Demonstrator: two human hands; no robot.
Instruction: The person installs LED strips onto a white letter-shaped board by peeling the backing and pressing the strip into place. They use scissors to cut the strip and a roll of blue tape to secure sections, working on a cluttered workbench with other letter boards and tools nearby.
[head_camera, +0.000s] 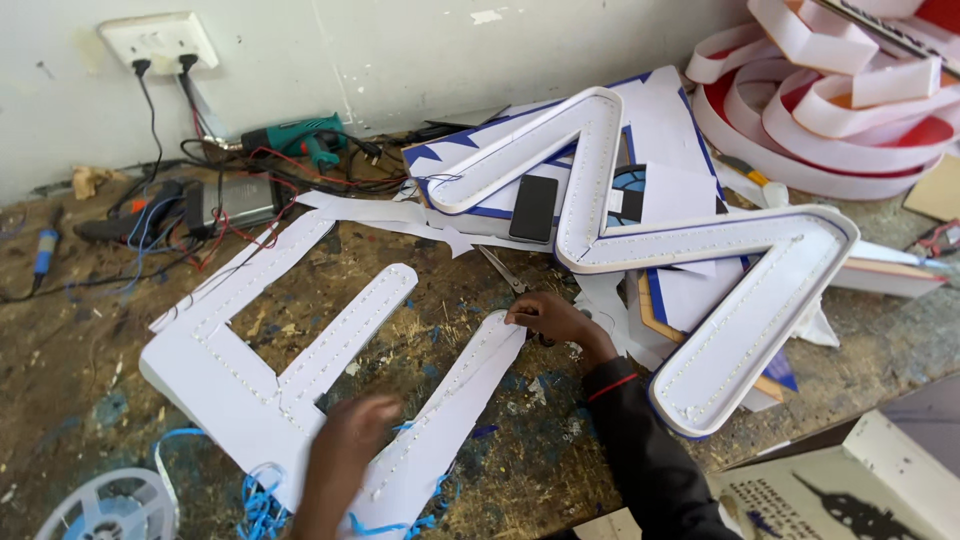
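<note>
A flat white letter-shaped panel (250, 370) with three arms lies on the workbench, with rows of small LED dots along its arms. My right hand (550, 318) pinches the far tip of the nearest arm. My left hand (345, 445), blurred, rests flat on the base of that same arm near the front edge. Blue wire (262, 500) curls beneath the panel by my left hand.
A large white channel letter (700, 260) with raised walls lies to the right, a black phone (533, 207) on it. Scissors (500, 270), a green drill (300, 138), a power supply (238, 200), tangled wires, a reel (110, 505) and stacked red-white letters (830, 100) surround.
</note>
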